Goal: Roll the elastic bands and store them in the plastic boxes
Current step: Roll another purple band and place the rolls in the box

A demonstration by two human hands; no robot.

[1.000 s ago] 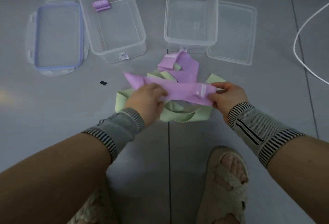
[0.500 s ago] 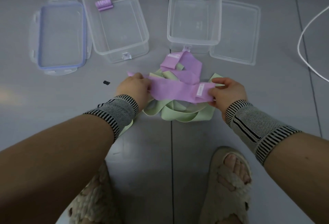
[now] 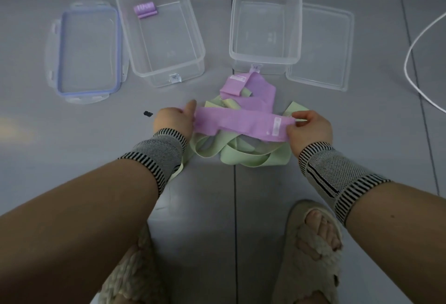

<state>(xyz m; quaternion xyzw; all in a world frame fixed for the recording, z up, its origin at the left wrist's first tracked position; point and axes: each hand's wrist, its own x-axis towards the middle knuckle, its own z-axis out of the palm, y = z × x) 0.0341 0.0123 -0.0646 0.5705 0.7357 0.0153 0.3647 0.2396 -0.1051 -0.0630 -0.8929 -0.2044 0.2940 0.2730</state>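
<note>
Head view: left hand and right hand each pinch an end of purple band, stretched flat above green bands pile; box beyond. Keep it flat, edges aligned, roll tight from one end

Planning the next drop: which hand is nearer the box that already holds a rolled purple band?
Left. The left hand grips the stretched purple band just below that box; the right hand holds the other end, below the empty box.
</note>
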